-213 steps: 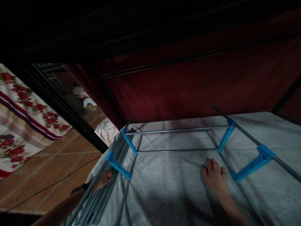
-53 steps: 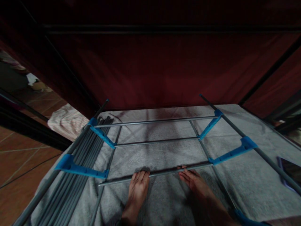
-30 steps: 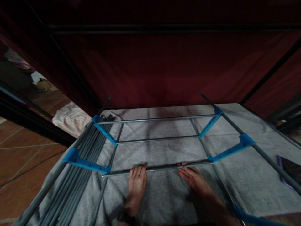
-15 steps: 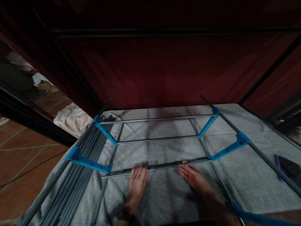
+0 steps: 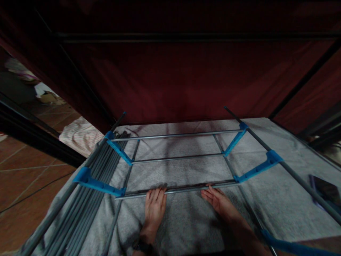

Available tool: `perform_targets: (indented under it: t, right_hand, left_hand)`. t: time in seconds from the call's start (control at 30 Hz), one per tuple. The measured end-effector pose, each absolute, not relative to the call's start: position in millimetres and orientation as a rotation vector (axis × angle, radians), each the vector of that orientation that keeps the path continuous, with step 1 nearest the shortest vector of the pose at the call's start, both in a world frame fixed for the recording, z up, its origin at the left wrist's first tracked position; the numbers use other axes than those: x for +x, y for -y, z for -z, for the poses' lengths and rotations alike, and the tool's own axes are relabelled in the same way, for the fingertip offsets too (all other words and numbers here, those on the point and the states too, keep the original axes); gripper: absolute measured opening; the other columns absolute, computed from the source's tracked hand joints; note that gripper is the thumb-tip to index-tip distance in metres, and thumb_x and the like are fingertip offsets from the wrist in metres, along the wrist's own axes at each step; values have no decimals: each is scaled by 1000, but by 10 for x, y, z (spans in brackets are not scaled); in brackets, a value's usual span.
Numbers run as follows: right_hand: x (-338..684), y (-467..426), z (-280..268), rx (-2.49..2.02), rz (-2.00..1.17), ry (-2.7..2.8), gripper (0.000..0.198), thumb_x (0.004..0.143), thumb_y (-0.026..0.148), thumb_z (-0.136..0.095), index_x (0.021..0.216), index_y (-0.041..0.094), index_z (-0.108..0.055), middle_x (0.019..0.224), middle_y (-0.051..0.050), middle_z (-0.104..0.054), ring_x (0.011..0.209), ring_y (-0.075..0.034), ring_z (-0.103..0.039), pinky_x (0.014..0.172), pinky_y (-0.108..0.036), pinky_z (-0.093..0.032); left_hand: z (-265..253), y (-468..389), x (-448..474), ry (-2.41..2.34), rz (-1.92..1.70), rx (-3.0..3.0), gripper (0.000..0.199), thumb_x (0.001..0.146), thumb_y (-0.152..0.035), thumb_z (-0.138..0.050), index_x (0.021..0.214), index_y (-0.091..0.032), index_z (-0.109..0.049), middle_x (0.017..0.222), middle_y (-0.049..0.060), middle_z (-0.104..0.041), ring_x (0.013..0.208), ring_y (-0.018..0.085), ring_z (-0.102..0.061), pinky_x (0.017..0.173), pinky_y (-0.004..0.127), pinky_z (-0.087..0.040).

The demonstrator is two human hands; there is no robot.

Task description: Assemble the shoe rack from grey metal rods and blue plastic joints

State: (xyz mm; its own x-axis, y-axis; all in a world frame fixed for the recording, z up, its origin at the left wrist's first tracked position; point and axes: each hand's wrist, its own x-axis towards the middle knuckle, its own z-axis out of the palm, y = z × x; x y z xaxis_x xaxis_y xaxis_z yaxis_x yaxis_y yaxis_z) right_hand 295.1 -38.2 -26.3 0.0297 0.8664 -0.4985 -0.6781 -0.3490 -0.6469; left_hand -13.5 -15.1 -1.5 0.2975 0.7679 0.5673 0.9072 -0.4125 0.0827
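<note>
A thin metal rod (image 5: 183, 190) runs crosswise in front of me, near the lower ends of two blue plastic brackets. My left hand (image 5: 155, 204) is closed over it left of the middle, fingertips hidden behind. My right hand (image 5: 215, 200) grips the same rod further right, thumb on top. At its right end the rod meets the right bracket (image 5: 258, 170); its left end lies just below the left bracket (image 5: 98, 184) and looks loose. Farther back, two more crossbars (image 5: 176, 135) span the grey tube frame between smaller blue brackets.
Several loose grey tubes (image 5: 87, 199) lie along the left on a grey blanket (image 5: 191, 220). A phone (image 5: 326, 192) rests at the right. Dark red panels (image 5: 181, 78) rise behind the frame. Another blue bracket (image 5: 290, 247) shows at bottom right. A striped cloth (image 5: 80, 137) lies on the tiled floor.
The rod's left end has risen slightly toward the left bracket. Both hands keep their hold on it, and the view has shifted a little.
</note>
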Motion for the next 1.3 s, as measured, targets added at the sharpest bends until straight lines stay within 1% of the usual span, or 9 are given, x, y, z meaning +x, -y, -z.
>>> perform_targets:
  t: [0.1, 0.17, 0.3, 0.5, 0.7, 0.9, 1.13, 1.3]
  right_hand:
    - [2967, 397, 277, -1010, -1630, 289, 33, 74, 39, -91, 102, 27, -78, 107, -5, -79, 113, -28, -73, 115, -51, -50]
    - [2976, 405, 292, -972, -1637, 306, 35, 73, 37, -92, 103, 28, -78, 110, -5, -79, 115, -28, -72, 115, -51, -49]
    - [2966, 407, 312, -975, -1613, 307, 30, 70, 36, -93, 95, 27, -78, 110, -5, -79, 112, -27, -73, 114, -50, -50]
    - [2895, 412, 273, -1026, -1542, 277, 31, 68, 38, -95, 92, 26, -78, 105, -4, -79, 104, -26, -75, 107, -47, -56]
    - [2831, 415, 232, -1084, -1476, 221, 32, 66, 39, -97, 85, 24, -76, 88, 0, -77, 91, -21, -77, 94, -37, -63]
    - [2818, 399, 175, -1096, -1485, 202, 35, 64, 40, -98, 74, 23, -70, 81, 2, -74, 88, -19, -77, 91, -33, -65]
    - [2808, 378, 137, -1100, -1487, 169, 41, 60, 41, -100, 76, 24, -67, 78, 2, -74, 85, -20, -77, 86, -33, -66]
    - [2813, 372, 148, -1115, -1487, 156, 41, 61, 42, -99, 79, 24, -67, 78, 0, -74, 83, -20, -77, 84, -32, -66]
  left_hand:
    - [12, 153, -143, 1556, 812, -2327, 32, 104, -19, -41, 106, -18, -73, 93, 4, -78, 88, 21, -72, 90, 37, -48]
    - [22, 154, -148, 1584, 821, -2332, 32, 105, -20, -41, 103, -17, -73, 89, 4, -77, 86, 21, -72, 88, 37, -48]
    - [56, 161, -157, 1639, 798, -2335, 32, 105, -22, -40, 101, -20, -72, 89, 5, -77, 87, 23, -73, 88, 38, -49]
    - [44, 162, -160, 1648, 809, -2346, 30, 104, -20, -42, 99, -20, -72, 89, 4, -77, 87, 23, -73, 87, 38, -49]
    - [20, 156, -160, 1685, 810, -2356, 31, 103, -18, -40, 98, -22, -70, 86, 4, -75, 84, 23, -71, 86, 38, -49]
    - [46, 141, -187, 1674, 886, -2310, 27, 102, -18, -41, 96, -22, -67, 83, 3, -74, 82, 22, -70, 84, 38, -49]
    - [33, 147, -174, 1656, 946, -2316, 27, 103, -19, -40, 94, -23, -65, 80, 1, -72, 80, 21, -69, 86, 38, -48]
    - [10, 152, -167, 1662, 908, -2328, 30, 104, -21, -39, 95, -23, -67, 81, 2, -74, 81, 21, -70, 87, 38, -48]
